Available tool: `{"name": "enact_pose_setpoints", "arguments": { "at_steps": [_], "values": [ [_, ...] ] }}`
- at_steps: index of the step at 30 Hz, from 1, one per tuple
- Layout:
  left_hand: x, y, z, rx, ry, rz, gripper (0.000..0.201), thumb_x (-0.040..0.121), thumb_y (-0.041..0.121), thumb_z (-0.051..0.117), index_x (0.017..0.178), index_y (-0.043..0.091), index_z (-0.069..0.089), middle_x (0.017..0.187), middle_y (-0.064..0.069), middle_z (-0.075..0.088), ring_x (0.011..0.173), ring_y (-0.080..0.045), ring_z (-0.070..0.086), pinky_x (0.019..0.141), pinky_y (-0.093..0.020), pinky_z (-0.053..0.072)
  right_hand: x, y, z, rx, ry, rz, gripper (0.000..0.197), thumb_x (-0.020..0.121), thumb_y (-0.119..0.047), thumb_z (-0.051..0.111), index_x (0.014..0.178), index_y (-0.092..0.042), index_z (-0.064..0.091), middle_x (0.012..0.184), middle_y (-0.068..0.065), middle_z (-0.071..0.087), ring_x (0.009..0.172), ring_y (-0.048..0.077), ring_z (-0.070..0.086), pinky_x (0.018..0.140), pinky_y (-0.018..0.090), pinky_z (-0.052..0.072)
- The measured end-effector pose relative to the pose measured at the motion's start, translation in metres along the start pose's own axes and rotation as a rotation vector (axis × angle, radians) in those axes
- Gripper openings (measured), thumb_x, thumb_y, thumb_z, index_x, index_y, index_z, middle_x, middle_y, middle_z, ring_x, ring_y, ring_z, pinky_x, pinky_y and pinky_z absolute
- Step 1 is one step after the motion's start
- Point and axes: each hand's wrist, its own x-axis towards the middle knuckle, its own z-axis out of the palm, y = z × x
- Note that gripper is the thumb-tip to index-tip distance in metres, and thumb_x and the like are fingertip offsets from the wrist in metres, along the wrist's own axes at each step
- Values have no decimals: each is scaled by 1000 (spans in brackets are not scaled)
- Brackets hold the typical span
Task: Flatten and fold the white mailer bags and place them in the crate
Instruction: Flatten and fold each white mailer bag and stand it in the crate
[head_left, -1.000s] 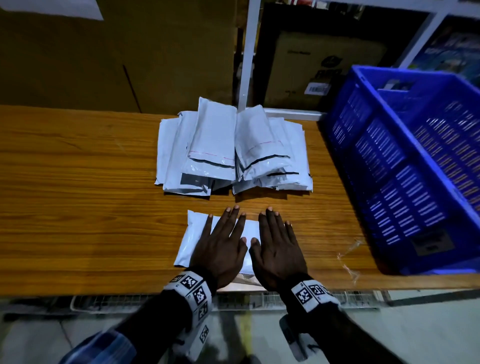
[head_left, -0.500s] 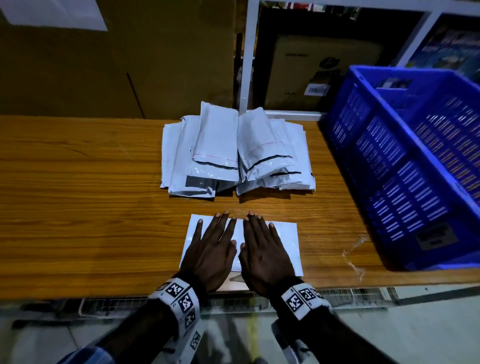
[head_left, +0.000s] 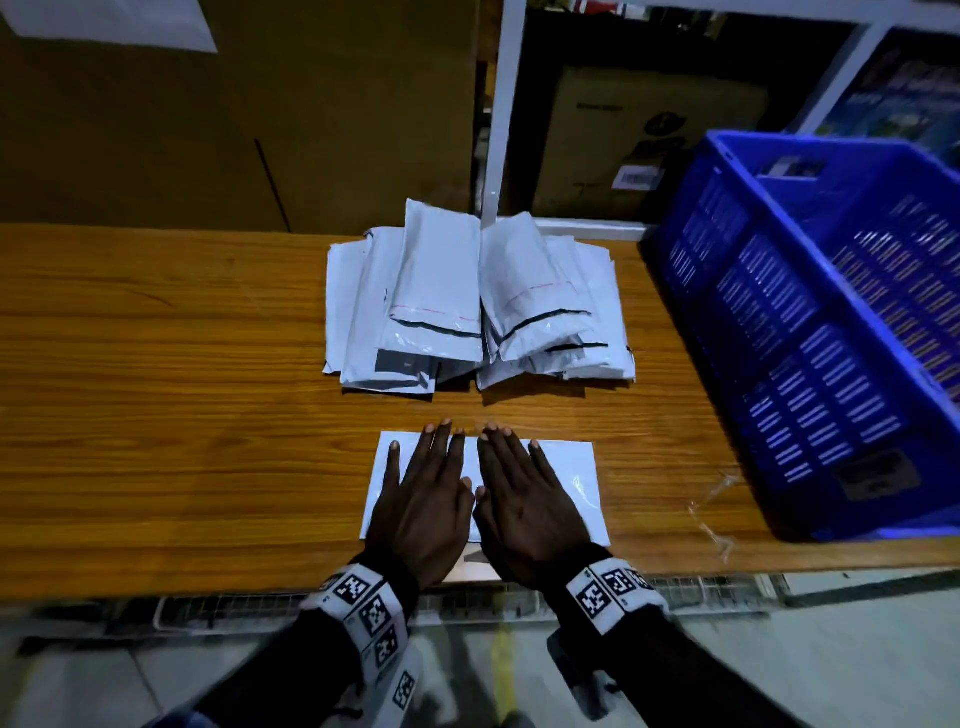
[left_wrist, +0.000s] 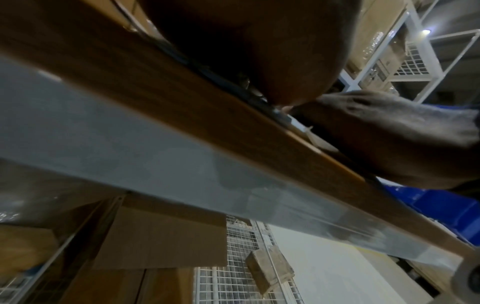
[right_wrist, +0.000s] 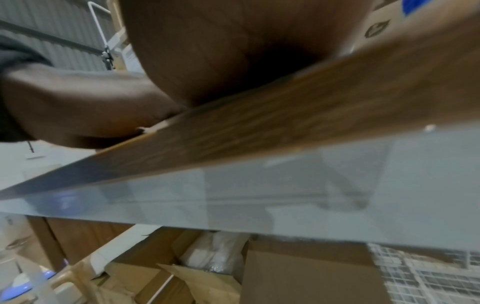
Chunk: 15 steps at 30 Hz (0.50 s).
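A white mailer bag (head_left: 576, 478) lies flat near the front edge of the wooden table (head_left: 156, 415). My left hand (head_left: 423, 493) and right hand (head_left: 524, 499) press down on it side by side, palms flat and fingers straight. Behind it sits a loose pile of white mailer bags (head_left: 478, 306). The blue crate (head_left: 810, 332) stands at the table's right end. In both wrist views only the heel of each palm shows above the table's front edge (left_wrist: 233, 131) (right_wrist: 285, 107); the fingers are hidden.
Scraps of clear tape (head_left: 714, 499) lie between the flat bag and the crate. Cardboard boxes (head_left: 644, 140) and a white shelf post (head_left: 498, 114) stand behind the table. Under the table are more boxes (right_wrist: 298, 273) and wire mesh (left_wrist: 241, 257).
The bag was rumpled on the left with its right part hidden; now it lies spread flat as a rectangle. My hands have slid slightly left and nearer the front edge, still pressing.
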Motion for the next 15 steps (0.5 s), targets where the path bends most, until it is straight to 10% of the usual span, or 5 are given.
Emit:
{"name": "enact_pose_setpoints", "arguments": {
  "at_steps": [15],
  "values": [
    [-2,-11,2,34,-19,-18,57,97,36,24,148,13,36,157,-5,27,145,-20,24,112,-49,16,10,-4,2,18,24,-37,58,102,-36,17,151,-7,30,160,10,20,149,19,13,118,43,13]
  ]
}}
